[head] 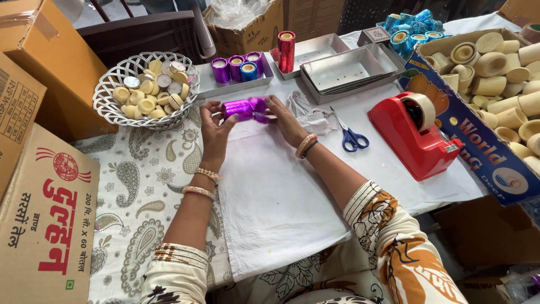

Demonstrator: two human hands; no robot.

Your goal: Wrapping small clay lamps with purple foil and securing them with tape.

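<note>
Both my hands hold a shiny purple foil-wrapped roll [246, 108] lying sideways over a white cloth [275, 191]. My left hand [215, 125] pinches its left end. My right hand [284, 119] grips the right end, where the foil is bunched. Both wrists wear bangles. Behind the roll a metal tray [216, 87] carries three short wrapped cups [236, 67], purple and blue, and a tall red wrapped roll [286, 50] stands beside it.
A white wire basket [109, 104] of cream caps and discs sits at left. Blue-handled scissors [350, 135] and a red tape dispenser [413, 132] lie to the right. Stacked metal trays [343, 70], a box of cream tubes [500, 73], blue wrapped cups [410, 28] and cardboard boxes [45, 219] surround the table.
</note>
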